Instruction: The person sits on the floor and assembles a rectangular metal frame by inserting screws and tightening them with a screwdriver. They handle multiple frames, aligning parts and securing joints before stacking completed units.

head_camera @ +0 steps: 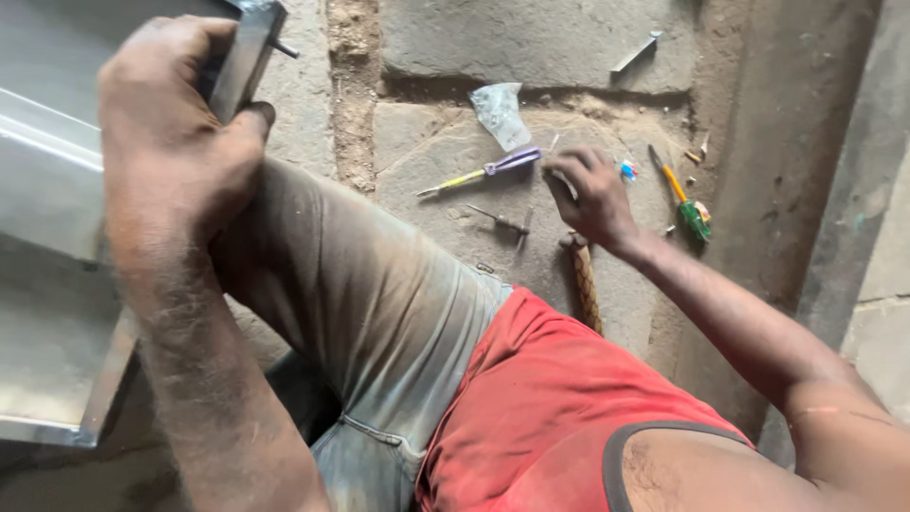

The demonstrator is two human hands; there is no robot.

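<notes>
Left hand (166, 114) clenched on the metal frame (248, 52) edge, frame up at its fingertips; right hand (590, 194) down on the stone floor (569, 47), fingers curled, grip unclear. Purple-handled screwdriver (483, 171) lies just left of it; green-handled screwdriver (684, 201) to its right.

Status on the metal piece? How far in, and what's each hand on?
Looks done: a screw sticks out of the metal frame piece. In hand: the left hand grips that piece, while the right hand reaches down to the stone floor among the tools. Left: the purple-handled screwdriver, green-handled screwdriver and hammer lie unheld.
</notes>
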